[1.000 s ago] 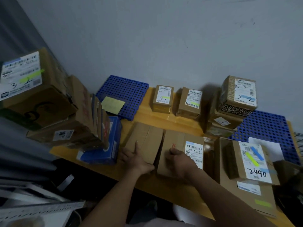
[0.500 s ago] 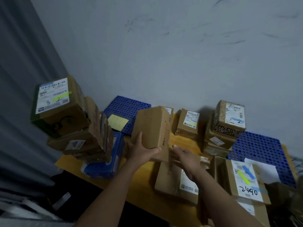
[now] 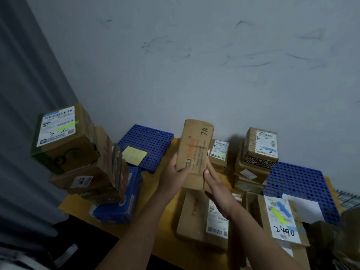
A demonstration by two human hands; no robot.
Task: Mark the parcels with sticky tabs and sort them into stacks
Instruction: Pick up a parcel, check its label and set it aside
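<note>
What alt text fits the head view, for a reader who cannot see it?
The left hand and right hand hold a brown parcel marked "7#" upright above a yellow table. Labelled parcels, some bearing green tabs, are stacked around it.

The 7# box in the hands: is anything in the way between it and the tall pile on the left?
Nothing visible blocks it. The left hand holds the 7# box up off the table; between it and the tall pile only a blue grid with a yellow note lies flat, lower down.
</note>
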